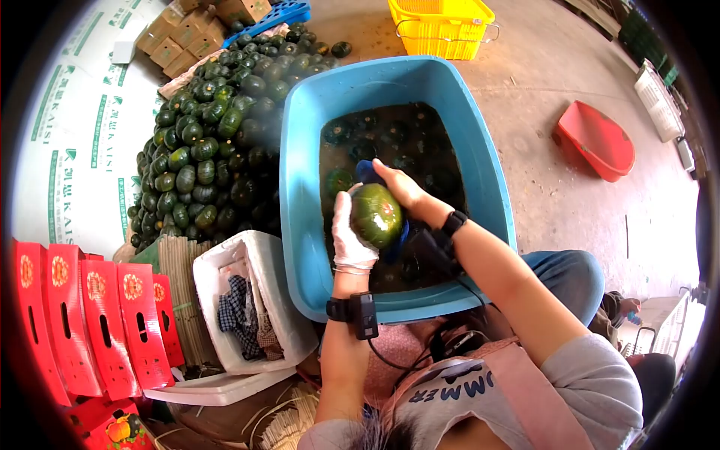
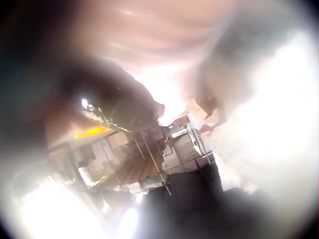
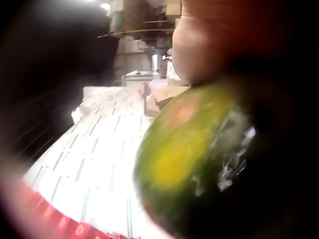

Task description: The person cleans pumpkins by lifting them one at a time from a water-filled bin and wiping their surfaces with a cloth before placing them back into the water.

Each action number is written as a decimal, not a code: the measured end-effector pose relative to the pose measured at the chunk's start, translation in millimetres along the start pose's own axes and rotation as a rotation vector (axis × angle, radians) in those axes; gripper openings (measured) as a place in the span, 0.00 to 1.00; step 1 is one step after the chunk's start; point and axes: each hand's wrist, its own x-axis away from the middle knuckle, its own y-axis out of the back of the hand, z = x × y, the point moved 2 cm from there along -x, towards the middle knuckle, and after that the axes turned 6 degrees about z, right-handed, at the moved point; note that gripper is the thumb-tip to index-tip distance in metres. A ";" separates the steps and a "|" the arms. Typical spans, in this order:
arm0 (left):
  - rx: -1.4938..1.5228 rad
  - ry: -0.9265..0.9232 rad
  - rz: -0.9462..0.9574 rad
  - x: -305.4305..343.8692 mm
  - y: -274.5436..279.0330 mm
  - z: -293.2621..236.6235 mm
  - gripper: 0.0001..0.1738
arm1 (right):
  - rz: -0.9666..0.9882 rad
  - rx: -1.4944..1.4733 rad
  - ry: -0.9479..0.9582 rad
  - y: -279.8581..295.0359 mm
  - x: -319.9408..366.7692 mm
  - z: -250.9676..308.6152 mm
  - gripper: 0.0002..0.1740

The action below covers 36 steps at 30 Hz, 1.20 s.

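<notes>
A wet green kabocha squash (image 1: 376, 217) with a yellowish patch is held up over the blue tub (image 1: 298, 187). My left hand (image 1: 351, 234), in a white glove, grips it from the left side. From the right, my bare right hand (image 1: 409, 193) holds a dark blue cloth (image 1: 367, 172) against the squash; more blue shows at its lower right. Several dark squashes (image 1: 397, 133) sit in the tub's murky water below. In the right wrist view the squash (image 3: 174, 164) appears close up under the hand, and the left wrist view is blurred.
A large heap of green squashes (image 1: 202, 150) lies left of the tub. Near it stand a white foam box (image 1: 206, 281) with checked cloth and red cartons (image 1: 105, 322). A yellow basket (image 1: 450, 37) is beyond the tub, a red scoop-like basin (image 1: 596, 141) to the right.
</notes>
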 end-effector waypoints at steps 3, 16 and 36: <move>0.175 0.014 0.019 15.9 -22.0 -22.9 0.42 | -0.067 0.619 0.222 44.3 -31.0 -64.5 0.34; 0.291 0.020 -0.294 17.5 -6.0 -33.6 0.45 | -0.122 0.724 -0.234 47.9 -32.5 -161.2 0.29; 0.218 -0.006 -0.257 -1.5 8.8 -9.1 0.24 | -0.012 0.867 0.817 -29.6 80.2 19.1 0.43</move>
